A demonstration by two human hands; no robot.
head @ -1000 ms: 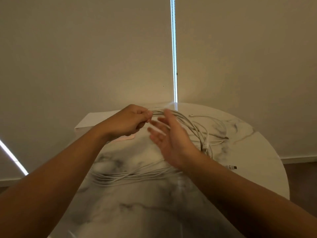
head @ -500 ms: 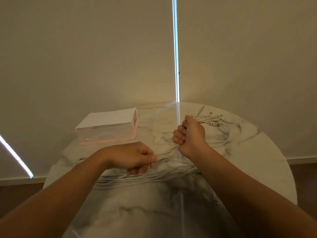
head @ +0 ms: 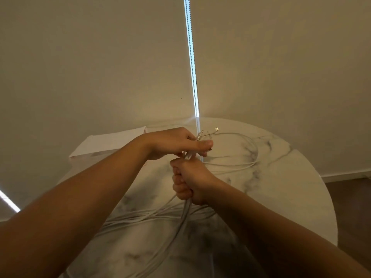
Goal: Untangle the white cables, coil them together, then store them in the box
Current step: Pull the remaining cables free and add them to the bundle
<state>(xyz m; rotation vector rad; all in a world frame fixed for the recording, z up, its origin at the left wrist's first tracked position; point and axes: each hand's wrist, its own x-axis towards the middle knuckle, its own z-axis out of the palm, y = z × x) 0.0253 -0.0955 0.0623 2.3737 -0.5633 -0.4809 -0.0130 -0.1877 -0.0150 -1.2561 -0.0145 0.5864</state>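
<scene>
Several white cables [head: 230, 167] lie in loops on the round marble table [head: 291, 187]. My right hand [head: 190, 179] grips the bundle in a fist above the table's middle, and the strands hang down from it toward the near edge. Just above it, my left hand [head: 176, 142] pinches the same bundle near its connector ends [head: 208, 134], which stick up past my fingers. The box [head: 104, 144], pale with a white lid, stands at the table's far left, partly hidden behind my left forearm.
Pale roller blinds hang behind the table, with a bright slit and a bead chain [head: 192, 63] between them. The table's edge curves round on the right, with dark floor [head: 351, 207] beyond it.
My left hand rose from the table's near left and joined the right hand at the cable ends. My right hand slid lower on the bundle. The box is now mostly hidden by my arm.
</scene>
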